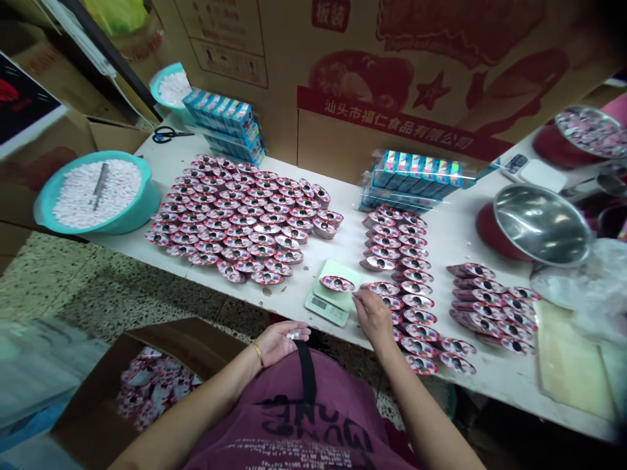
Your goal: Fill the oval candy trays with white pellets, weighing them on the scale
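Note:
My left hand is turned palm up in front of my body, fingers curled around a few small white pieces. At the table's front, a pale green digital scale carries one upright red-and-white pouch with its top gaping. My right hand is just right of that scale, thumb and fingertips pinched together; what they hold, if anything, is too small to make out. Rows of the same pouches stand beside and partly behind my right hand. A large block of pouches fills the table's left half.
A turquoise basin heaped with white pieces sits at the left edge, near scissors. Blue boxes are stacked against the big carton. Rightward are a steel bowl and more pouches. An open carton of packets stands below left.

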Tool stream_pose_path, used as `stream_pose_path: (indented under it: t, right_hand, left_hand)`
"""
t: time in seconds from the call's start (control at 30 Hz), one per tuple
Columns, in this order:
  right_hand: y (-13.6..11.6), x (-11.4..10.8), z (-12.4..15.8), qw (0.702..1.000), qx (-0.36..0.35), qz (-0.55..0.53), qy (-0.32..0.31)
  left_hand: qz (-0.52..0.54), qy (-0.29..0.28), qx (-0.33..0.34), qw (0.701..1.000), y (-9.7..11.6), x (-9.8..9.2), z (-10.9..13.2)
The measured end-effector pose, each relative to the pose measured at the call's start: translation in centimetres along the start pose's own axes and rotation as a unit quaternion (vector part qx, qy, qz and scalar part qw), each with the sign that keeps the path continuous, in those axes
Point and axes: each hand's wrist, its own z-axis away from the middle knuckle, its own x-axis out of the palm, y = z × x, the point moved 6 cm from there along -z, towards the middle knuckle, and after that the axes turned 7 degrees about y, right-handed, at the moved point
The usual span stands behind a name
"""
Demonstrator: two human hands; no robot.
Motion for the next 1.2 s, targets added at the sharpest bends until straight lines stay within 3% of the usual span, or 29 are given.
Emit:
stream_pose_path:
  t: [0.13, 0.3, 0.87, 1.03, 1.2]
  right_hand:
    - [1.8, -0.6, 1.9, 0.999, 0.030, 0.021, 0.028]
    - [2.6, 0.0, 0.7, 0.999, 0.018, 0.047, 0.014]
    - [-0.5, 4.1, -3.8, 0.987, -0.045, 0.085, -0.130]
    - [-1.8, 6.1, -8.2, 0.988, -0.059, 0.099, -0.103]
    - [-2.0, 10.2, -13.9, 0.989, 0.002, 0.135, -0.063]
  left_hand:
    - [0.002, 0.008, 0.015, 1.000, 0.4, -0.5, 0.0]
    - [0.003, 0.032, 0.031, 0.999, 0.8, -1.3, -0.3]
    - [0.044, 0.089, 0.063, 0.993, 3.0, -4.1, 0.5]
    - [0.069, 0.107, 0.081, 0.989, 3.4, -5.7, 1.1]
    - [0.071, 0.127, 0.090, 0.985, 4.1, -6.4, 1.9]
